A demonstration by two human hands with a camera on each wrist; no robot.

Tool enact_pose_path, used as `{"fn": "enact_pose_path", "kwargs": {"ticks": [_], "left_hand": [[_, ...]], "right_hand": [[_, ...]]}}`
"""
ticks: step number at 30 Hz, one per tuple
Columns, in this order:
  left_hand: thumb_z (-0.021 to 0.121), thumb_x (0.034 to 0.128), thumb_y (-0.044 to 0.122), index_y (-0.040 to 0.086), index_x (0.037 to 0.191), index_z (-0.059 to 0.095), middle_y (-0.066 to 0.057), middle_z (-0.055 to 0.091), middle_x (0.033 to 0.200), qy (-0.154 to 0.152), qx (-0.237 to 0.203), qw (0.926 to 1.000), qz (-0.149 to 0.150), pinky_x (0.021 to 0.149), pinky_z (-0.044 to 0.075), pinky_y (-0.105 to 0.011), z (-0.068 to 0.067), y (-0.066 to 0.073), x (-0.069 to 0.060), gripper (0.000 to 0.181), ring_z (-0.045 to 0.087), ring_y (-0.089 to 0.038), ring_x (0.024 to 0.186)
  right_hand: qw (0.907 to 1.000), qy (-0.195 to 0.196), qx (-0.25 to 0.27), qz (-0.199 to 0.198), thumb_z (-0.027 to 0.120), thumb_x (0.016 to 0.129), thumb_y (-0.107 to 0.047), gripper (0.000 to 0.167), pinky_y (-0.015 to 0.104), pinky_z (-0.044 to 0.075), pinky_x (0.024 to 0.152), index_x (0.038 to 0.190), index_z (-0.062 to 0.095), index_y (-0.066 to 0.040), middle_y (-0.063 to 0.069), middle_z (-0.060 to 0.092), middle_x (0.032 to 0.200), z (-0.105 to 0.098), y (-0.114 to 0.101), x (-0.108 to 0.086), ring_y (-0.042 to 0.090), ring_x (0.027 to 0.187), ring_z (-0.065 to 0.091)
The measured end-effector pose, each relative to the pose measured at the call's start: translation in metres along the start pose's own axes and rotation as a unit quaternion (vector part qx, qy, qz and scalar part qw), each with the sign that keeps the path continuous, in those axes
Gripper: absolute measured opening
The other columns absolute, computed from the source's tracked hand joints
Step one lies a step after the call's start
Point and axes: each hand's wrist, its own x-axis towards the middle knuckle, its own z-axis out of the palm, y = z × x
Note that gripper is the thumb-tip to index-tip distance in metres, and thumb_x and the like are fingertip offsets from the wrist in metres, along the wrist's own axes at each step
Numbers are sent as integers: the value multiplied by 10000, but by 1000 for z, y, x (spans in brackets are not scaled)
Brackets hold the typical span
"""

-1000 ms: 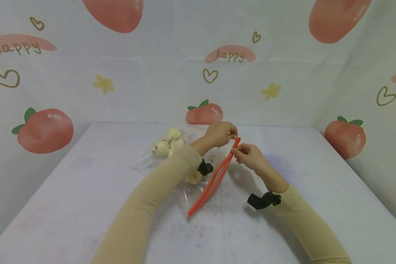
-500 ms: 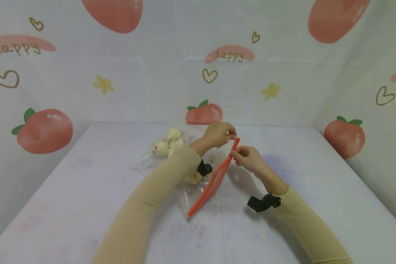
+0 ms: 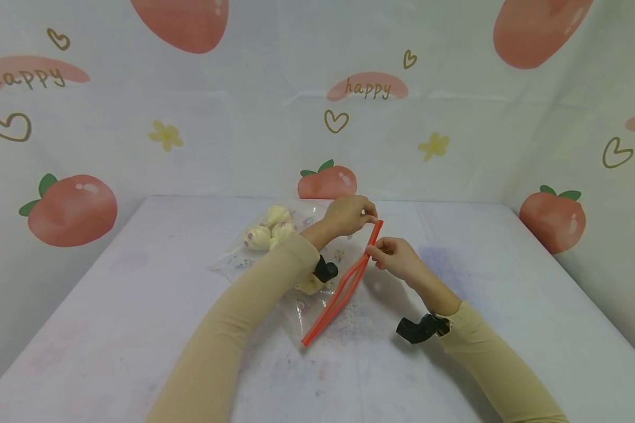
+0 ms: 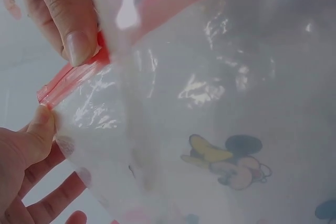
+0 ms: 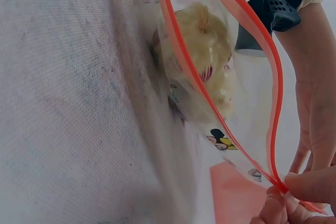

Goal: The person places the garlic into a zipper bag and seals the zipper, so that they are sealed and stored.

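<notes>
A clear zip bag (image 3: 298,311) with printed cartoon figures lies slanted on the table, several garlic bulbs (image 3: 258,237) inside. Red zip strips (image 3: 325,317) edge its mouth. My left hand (image 3: 351,215) pinches the far end of the strips, plain in the left wrist view, where my left hand (image 4: 26,153) has its thumb on the corner. A little below, my right hand (image 3: 400,257) pinches both strips between thumb and fingers. Beyond that pinch the strips part into a gap, and through the bag a garlic bulb (image 5: 202,51) shows in the right wrist view. My left sleeve hides part of the bag.
A white cloth covers the table (image 3: 111,329), and a white curtain (image 3: 254,117) printed with red fruit hangs behind it. Black wrist cameras sit on both wrists, the right camera (image 3: 420,328) just above the table.
My right hand has slid a short way down the red strips, away from the left hand, and a longer stretch between the hands now lies together. The left hand has barely moved.
</notes>
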Motion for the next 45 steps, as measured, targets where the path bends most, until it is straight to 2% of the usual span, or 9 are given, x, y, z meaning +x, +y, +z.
{"fn": "enact_pose_path", "kwargs": {"ticks": [8,20,26,32,45], "left_hand": [[591,918,297,194,1052,702,38,683,1057,129,-82,9999,-35,640,457,-219,1,-3,-1,203,584,-129,803],[587,920,292,178,1063,701,25,680,1081,225,-168,9996,-56,638,462,-232,-1,-5,-5,215,605,-139,820],[589,920,296,178,1054,705,24,683,1072,289,-168,9994,-81,692,490,-260,-1,-8,-5,213,619,-137,872],[598,914,292,182,1042,713,31,695,1046,345,-158,9992,-92,676,485,-252,0,-11,-4,204,607,-134,856],[606,910,291,190,1033,720,34,705,1022,431,-120,9990,-80,652,478,-248,1,-15,-4,196,604,-137,832]], "right_hand": [[10000,-16,-50,-30,552,941,-186,264,259,413,600,897,596,70,-27,532,667,2,-2,-1,105,619,507],[10000,-71,-59,-21,567,934,-179,263,250,394,582,889,590,79,-28,530,640,8,-1,-5,101,604,503],[9998,-94,-61,-157,578,926,-162,248,234,373,555,856,589,76,-43,524,613,11,0,-7,75,578,488],[9996,-139,-28,-230,583,922,-158,247,232,353,536,857,592,80,-34,516,600,13,-4,-10,71,566,473],[9995,-278,-88,-75,575,922,-151,219,244,386,559,860,602,57,-18,530,622,16,0,-11,98,582,487]]}}
